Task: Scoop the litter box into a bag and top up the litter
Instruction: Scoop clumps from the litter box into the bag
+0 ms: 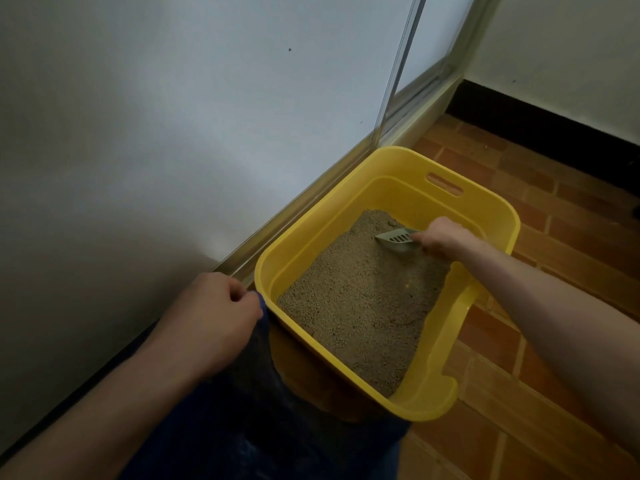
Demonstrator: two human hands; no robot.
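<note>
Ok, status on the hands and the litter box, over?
Right hand gripping scoop, blade in litter at far end of box. Left hand holding dark bag beside box. Nothing in the way.
</note>
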